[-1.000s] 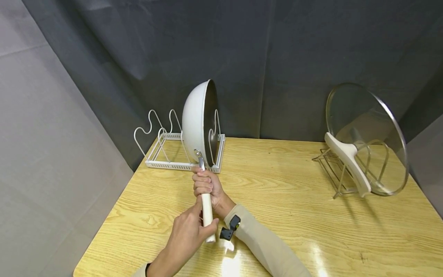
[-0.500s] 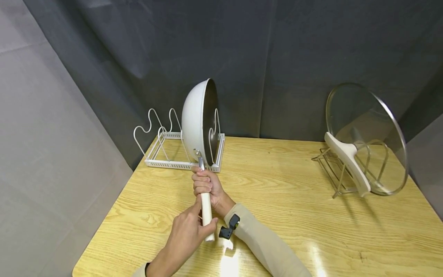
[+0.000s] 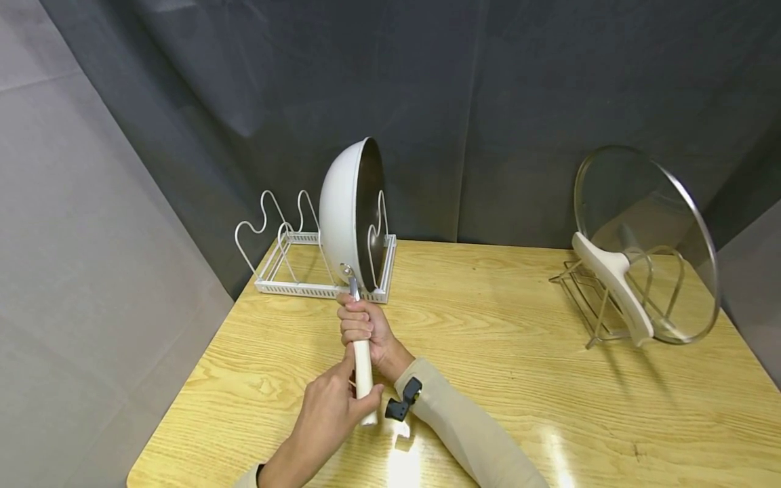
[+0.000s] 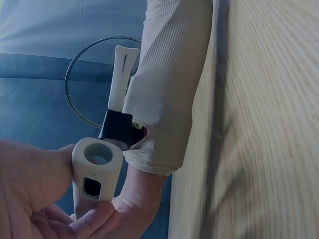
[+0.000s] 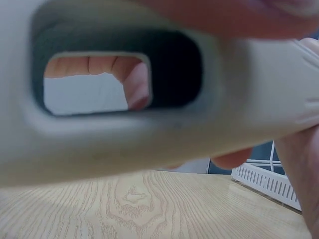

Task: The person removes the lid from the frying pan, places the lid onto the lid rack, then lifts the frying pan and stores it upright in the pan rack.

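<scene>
A white wok (image 3: 338,210) with a dark inside stands on its edge in the right-hand slot of a white wire pan rack (image 3: 299,290). Its cream handle (image 3: 363,369) slopes down toward me. My right hand (image 3: 369,329) grips the handle close to the metal joint, fingers wrapped round it. Behind it, my left hand (image 3: 332,400) holds the handle's lower end between thumb and fingers. The left wrist view shows the handle's end (image 4: 97,172) in the left hand (image 4: 35,189). In the right wrist view the slotted handle (image 5: 124,142) fills the near part.
At the right, a glass lid (image 3: 647,203) with a cream handle leans in a small metal wire stand (image 3: 598,332). Both racks stand on a wooden table (image 3: 488,325). Dark cloth (image 3: 518,122) hangs behind the table, and a grey panel (image 3: 91,271) borders its left side.
</scene>
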`<action>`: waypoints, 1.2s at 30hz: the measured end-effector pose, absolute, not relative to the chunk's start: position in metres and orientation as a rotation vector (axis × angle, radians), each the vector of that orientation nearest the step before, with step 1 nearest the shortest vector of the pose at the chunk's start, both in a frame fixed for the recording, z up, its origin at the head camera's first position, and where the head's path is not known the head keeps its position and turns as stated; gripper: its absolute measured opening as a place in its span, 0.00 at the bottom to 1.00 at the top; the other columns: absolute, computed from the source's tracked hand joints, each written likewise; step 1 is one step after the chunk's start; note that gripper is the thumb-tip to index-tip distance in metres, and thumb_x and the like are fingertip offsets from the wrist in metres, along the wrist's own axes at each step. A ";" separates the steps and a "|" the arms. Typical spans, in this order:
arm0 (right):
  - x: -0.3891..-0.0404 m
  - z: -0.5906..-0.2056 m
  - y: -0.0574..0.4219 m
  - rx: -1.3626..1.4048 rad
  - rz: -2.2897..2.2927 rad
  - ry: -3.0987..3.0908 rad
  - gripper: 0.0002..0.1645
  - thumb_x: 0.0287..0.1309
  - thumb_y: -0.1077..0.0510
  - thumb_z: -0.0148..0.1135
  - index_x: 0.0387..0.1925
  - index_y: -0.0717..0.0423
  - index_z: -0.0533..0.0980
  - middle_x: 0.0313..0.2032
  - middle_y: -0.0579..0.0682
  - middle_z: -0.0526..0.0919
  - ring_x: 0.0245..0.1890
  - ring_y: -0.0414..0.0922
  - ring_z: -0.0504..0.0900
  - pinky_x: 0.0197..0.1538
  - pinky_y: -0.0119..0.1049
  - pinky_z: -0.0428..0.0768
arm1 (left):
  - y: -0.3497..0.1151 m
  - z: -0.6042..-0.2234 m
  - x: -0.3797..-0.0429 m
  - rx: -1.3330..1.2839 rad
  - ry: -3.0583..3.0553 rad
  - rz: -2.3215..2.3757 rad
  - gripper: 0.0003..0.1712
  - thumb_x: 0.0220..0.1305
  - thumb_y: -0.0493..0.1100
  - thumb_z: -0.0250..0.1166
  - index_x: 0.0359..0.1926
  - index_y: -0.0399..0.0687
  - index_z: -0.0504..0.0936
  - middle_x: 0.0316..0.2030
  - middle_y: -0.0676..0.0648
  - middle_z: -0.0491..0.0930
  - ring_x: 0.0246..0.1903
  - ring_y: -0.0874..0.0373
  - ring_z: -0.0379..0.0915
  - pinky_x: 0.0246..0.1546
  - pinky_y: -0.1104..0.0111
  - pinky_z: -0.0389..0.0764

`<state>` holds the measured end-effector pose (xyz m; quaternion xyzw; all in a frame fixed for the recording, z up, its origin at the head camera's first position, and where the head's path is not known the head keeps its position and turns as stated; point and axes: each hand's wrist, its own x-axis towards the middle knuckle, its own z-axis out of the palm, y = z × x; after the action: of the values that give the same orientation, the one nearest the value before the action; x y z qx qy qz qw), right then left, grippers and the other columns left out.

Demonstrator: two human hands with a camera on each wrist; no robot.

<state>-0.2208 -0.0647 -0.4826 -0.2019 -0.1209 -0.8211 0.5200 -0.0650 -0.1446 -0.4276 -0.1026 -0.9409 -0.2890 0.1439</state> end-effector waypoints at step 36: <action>-0.219 -0.484 -0.068 -0.511 -2.078 -0.131 0.08 0.66 0.65 0.58 0.33 0.52 0.69 0.18 0.39 0.58 0.14 0.30 0.68 0.20 0.21 0.69 | -0.151 -0.430 -0.065 -0.278 -2.726 -0.837 0.34 0.54 0.46 0.76 0.59 0.35 0.77 0.25 0.51 0.82 0.20 0.67 0.76 0.20 0.76 0.73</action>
<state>-0.2186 -0.0682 -0.4841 -0.2092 -0.0536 -0.8511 0.4785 -0.0653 -0.1505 -0.4296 -0.0961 -0.9424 -0.2892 0.1377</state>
